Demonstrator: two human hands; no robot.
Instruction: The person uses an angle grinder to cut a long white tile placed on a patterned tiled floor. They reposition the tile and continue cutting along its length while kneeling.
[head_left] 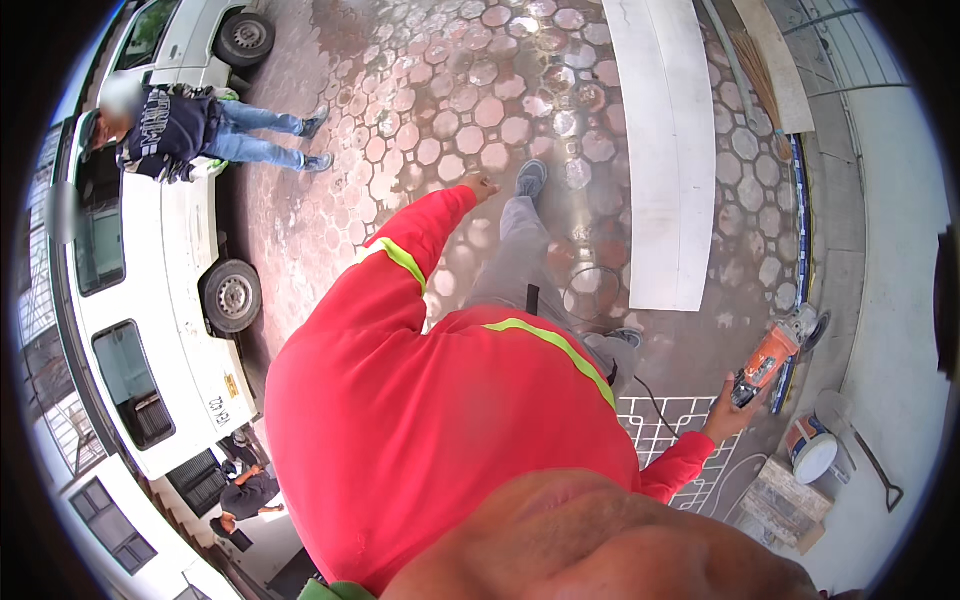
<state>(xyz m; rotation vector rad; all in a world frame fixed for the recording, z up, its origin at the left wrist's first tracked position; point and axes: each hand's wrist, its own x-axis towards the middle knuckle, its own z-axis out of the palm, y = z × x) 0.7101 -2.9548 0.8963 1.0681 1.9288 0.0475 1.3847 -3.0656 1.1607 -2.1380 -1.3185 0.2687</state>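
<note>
I stand in a red long-sleeved top with yellow-green stripes and grey trousers, walking over wet paving of octagonal stones. My right hand (pixel 727 412) hangs at my side and grips an orange and grey angle grinder (pixel 778 352) by its body, disc end pointing away from me. Its black cable (pixel 648 395) trails back toward my hip. My left hand (pixel 483 186) swings out in front, fingers loosely apart, holding nothing.
A long white slab (pixel 662 150) lies on the paving ahead. A white van (pixel 150 300) is parked on the left, with a person (pixel 190 130) leaning on it and others crouched lower left. A bucket (pixel 810 450), a wooden block (pixel 785 500) and a shovel (pixel 880 475) sit at right.
</note>
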